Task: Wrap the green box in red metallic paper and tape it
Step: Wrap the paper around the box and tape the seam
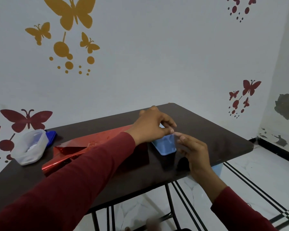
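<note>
The red metallic paper (83, 147) lies crumpled and folded on the dark table (207, 130), partly under my left forearm. No green box shows; whether it sits under the paper I cannot tell. A light blue tape dispenser (165, 145) stands right of the paper. My left hand (150, 127) hovers over the dispenser, thumb and fingers pinched together at its top edge, apparently on the tape end. My right hand (193, 152) is just right of the dispenser, fingers apart, its index tip meeting the left fingertips. The tape strip is too thin to make out.
A clear plastic container (30, 147) stands at the table's left end, with a blue lid (51, 136) behind it. The table's right edge and rounded corner are close to my right hand. The wall runs along the far side. Tiled floor lies below.
</note>
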